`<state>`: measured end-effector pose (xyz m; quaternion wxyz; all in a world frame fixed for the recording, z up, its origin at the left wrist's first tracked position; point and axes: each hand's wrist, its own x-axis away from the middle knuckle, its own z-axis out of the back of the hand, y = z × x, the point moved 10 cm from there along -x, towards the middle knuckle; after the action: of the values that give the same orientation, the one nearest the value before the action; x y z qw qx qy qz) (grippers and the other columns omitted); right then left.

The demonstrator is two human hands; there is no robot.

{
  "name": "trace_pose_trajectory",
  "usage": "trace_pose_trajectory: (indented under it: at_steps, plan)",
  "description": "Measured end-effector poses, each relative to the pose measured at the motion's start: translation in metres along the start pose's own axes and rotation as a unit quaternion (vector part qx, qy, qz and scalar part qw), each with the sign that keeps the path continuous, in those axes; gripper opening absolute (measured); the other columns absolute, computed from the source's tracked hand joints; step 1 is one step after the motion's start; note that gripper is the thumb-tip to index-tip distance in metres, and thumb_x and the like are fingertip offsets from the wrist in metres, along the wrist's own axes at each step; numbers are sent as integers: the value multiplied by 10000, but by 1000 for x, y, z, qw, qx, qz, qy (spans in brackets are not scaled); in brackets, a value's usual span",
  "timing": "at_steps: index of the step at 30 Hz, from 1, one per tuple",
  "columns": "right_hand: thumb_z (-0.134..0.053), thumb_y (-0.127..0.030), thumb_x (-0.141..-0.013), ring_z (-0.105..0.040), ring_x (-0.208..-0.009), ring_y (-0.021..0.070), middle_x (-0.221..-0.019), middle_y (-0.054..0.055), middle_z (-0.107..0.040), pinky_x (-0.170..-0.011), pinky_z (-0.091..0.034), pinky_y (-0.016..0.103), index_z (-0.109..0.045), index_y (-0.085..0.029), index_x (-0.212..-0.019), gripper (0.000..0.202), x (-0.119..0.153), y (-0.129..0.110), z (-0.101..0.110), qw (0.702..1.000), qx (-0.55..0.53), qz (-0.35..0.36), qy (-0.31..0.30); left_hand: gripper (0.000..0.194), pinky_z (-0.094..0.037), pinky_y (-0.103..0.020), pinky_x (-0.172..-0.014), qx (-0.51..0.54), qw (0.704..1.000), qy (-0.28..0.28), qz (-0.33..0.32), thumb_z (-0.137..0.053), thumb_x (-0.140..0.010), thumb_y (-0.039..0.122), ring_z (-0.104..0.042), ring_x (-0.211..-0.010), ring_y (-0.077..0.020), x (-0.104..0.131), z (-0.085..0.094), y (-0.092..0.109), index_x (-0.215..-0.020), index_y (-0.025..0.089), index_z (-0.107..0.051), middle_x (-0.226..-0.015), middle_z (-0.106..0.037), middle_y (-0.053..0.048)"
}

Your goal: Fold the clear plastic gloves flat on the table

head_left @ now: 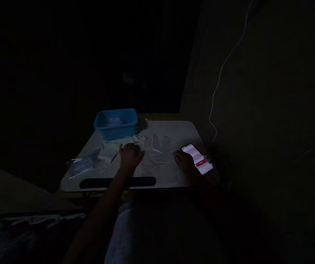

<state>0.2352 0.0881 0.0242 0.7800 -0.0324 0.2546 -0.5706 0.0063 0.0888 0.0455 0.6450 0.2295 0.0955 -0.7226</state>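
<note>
A clear plastic bag [158, 163] lies flat on the white folding table [174, 128], its outline faint in the dim light. My left hand [131, 157] rests palm down at the bag's left side, fingers bent but apart. At the right side of the bag is my right hand [184, 161], with fingertips towards the bag's edge. Shadow hides most of its fingers, so their grip is unclear. More crumpled clear plastic [138, 138] lies beyond my left hand.
A blue plastic basin [116, 128] stands at the table's back left, with clear plastic inside. Another plastic packet [83, 165] lies at the left edge. A lit phone [191, 150] is beside my right hand. A white cable [220, 75] hangs along the right wall.
</note>
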Motion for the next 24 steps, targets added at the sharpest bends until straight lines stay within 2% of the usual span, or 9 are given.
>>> trace_pose_trajectory:
  at_steps: [3,7,12,16,19,24]
  plan:
    - [-423,-139,-771,-634,-819,174,-893,50,-700,-706,-454,244,-665,-192,-877,269,0,-2,0,1000,-12,14,6,283,-318,-467,-927,24,999,-25,-27,-414,-804,352,-506,-1034,-260,-3,-7,5,-875,175,-622,-1046,-627,-101]
    - [-417,-142,-766,-634,-790,175,-870,46,-700,-691,-454,248,-659,-198,-874,270,0,0,1,999,-21,17,23,297,-400,-347,-815,54,997,-22,-45,-366,-818,303,-549,-901,-215,-4,-7,7,-849,150,-619,-929,-640,-105]
    - [-413,-148,-772,-628,-781,177,-844,47,-696,-686,-455,258,-652,-197,-847,255,1,-1,0,999,-21,27,33,313,-348,-424,-876,-5,1000,11,27,-349,-827,317,-559,-844,-239,-3,4,-5,-839,155,-616,-867,-642,-103]
    - [-413,-137,-775,-613,-780,172,-848,51,-685,-684,-452,260,-646,-191,-871,258,4,-8,1,997,-16,60,41,314,-365,-426,-823,-25,997,10,66,-375,-815,330,-544,-891,-274,-1,5,-11,-910,147,-611,-910,-641,-128]
    - [-420,-115,-759,-595,-793,184,-835,63,-670,-704,-447,276,-647,-180,-862,258,5,-17,4,993,1,99,58,319,-368,-422,-803,-34,998,9,60,-363,-820,325,-543,-892,-281,-2,3,-9,-883,139,-614,-881,-645,-133]
    - [-434,-71,-717,-566,-803,199,-832,73,-649,-734,-440,307,-647,-175,-840,267,-4,-27,8,988,2,127,87,310,-324,-440,-878,-19,999,4,26,-344,-818,272,-556,-863,-251,-5,0,-5,-740,135,-611,-841,-645,-129]
